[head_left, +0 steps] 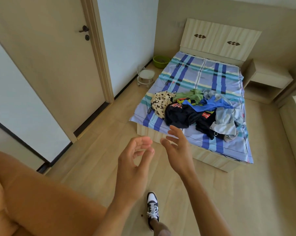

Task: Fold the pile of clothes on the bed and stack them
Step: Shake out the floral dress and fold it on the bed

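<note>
We can read no whole word anywhere. Straight beyond the fingertips of our left hand (135,169), a small dark label (149,110) lies on the bed sheet (211,143) near its edge. It carries pale letters turned sideways, too small for us to make out. Just beside it, towards our right hand (176,147), a faint line of print runs along a white stripe of the sheet, also illegible. Beyond the fingertips of our right hand, the dark garment (181,114) shows red block letters with a pale outline on a crumpled fold. Only fragments show, and we cannot read them.
</note>
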